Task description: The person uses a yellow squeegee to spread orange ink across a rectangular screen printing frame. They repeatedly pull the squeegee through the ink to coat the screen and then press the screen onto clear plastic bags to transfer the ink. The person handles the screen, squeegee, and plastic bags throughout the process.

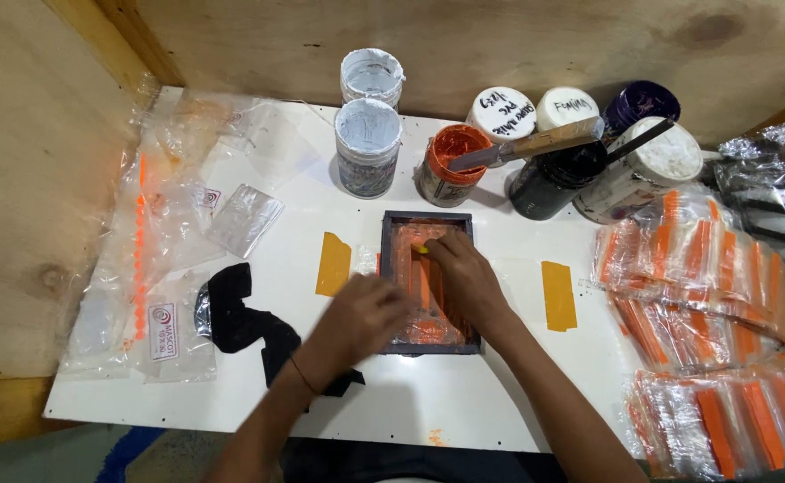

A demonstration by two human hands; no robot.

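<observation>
- Centre of the white table (pixel 428 402): a small dark-framed printing screen (pixel 430 281) lies flat, its mesh smeared orange.
- The right hand (pixel 464 277) is down inside the frame, fingers together and curled on a small yellow-tipped tool (pixel 420 249) at the far end of the mesh.
- The left hand (pixel 363 315) sits at the frame's left edge, over its near-left corner; it is blurred, so whether its fingers are apart or together cannot be told.
- Two strips of yellow tape (pixel 333 263) flank the frame, one left and one right, stuck flat to the table.
- A black rag (pixel 240 320) lies crumpled near the left forearm.
- Along the far edge stands a row of pots: two white-filled tubs (pixel 367 143), an open jar of orange ink (pixel 452 165), and a black pot (pixel 553 183) with lidded jars behind it.
- A wooden-handled spatula (pixel 535 143) rests across the orange jar and the black pot.
- Right side: heaps of clear packets with orange printed strips (pixel 714 313).
- Left side: loose clear plastic bags (pixel 169 206), spread out to the table's edge.
</observation>
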